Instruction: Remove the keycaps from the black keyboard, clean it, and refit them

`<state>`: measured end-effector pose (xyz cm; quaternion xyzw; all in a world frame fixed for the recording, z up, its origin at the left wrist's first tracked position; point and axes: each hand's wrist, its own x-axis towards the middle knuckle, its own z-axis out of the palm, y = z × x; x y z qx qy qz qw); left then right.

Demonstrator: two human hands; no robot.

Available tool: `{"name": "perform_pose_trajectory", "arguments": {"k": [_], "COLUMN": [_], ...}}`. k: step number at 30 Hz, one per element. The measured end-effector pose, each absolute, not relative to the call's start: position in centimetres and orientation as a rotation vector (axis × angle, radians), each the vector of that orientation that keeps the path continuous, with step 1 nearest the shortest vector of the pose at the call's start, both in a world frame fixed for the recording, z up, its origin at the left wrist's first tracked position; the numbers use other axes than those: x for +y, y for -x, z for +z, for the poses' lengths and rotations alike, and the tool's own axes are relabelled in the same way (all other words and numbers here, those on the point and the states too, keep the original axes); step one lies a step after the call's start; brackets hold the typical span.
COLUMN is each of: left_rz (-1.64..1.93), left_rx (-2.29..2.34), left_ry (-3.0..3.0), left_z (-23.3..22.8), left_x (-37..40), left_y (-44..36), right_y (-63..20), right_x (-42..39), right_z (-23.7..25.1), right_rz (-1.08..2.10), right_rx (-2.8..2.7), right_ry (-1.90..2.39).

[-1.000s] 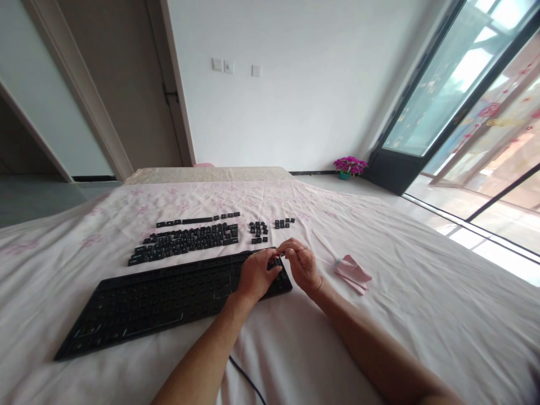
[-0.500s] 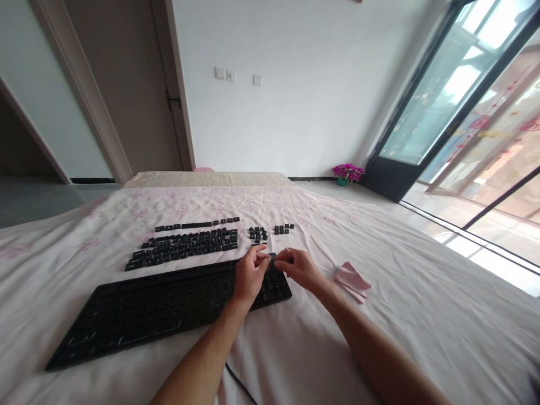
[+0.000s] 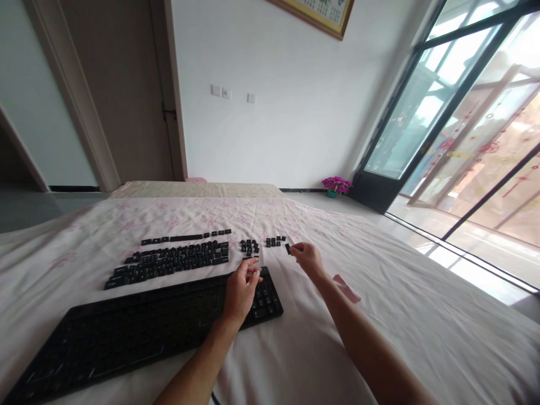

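Note:
A black keyboard (image 3: 139, 320) lies on a pink-patterned sheet (image 3: 400, 315), most of its keycaps off. My left hand (image 3: 240, 292) rests on its right end, fingers pinched around a thin wire-like tool I cannot make out well. My right hand (image 3: 307, 256) is stretched beyond the keyboard and pinches a small black keycap (image 3: 287, 248) just above the sheet, next to a little group of keycaps (image 3: 275, 242). Rows of removed keycaps (image 3: 169, 261) are laid out behind the keyboard, with another small cluster (image 3: 250, 246) to their right.
A folded pink cloth (image 3: 346, 288) lies right of my right forearm. The keyboard's cable runs off at the bottom edge. Beyond the bed are a door, a white wall, a pot of purple flowers (image 3: 335, 184) and large glass doors on the right.
My right hand has lifted away from the keyboard's right end and moved up toward the far keycap group, carrying a keycap. The left hand stayed on the keyboard. The camera tilted up.

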<state>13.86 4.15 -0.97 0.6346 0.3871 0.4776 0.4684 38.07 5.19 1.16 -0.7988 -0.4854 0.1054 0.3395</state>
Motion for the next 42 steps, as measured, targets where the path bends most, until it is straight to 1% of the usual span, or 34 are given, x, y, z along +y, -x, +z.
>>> {"name": "perform_pose_trajectory", "arguments": {"k": [8, 17, 22, 27, 31, 34, 38, 42], "left_rz": [1.112, 1.099, 1.111, 1.184, 1.35, 1.424, 1.316, 1.146], "left_rx": [0.954, 0.961, 0.961, 0.916, 0.863, 0.899, 0.986, 1.077], "left_ry": [-1.617, -1.645, -1.621, -1.485, -1.288, -1.2, -1.42, -1.742], "left_z": [-0.8, -0.9, -0.8, 0.2, 1.3, 2.1, 2.6, 1.8], "left_x": [4.1, 4.1, 4.1, 3.5, 3.4, 3.9, 4.5, 4.5], "left_y": [-13.8, -13.9, -13.9, -13.7, -13.0, -12.1, -10.4, -8.8], "right_y": [-39.9, -40.2, -40.0, -39.3, -36.8, -33.8, -29.8, -27.7], "right_x": [8.5, 10.2, 9.9, 8.5, 6.3, 4.0, 1.5, 0.8], "right_z": [0.1, -0.5, 0.0, 1.5, 3.6, 5.5, 6.7, 5.7], "right_rz": [0.241, 0.209, 0.227, 0.267, 0.363, 0.455, 0.7, 0.964], "right_rx": [-1.252, -1.27, -1.266, -1.249, -1.349, -1.525, -1.544, -1.567], "right_ry": [2.233, 2.264, 2.228, 2.12, 1.9, 1.584, 1.435, 1.363]}}
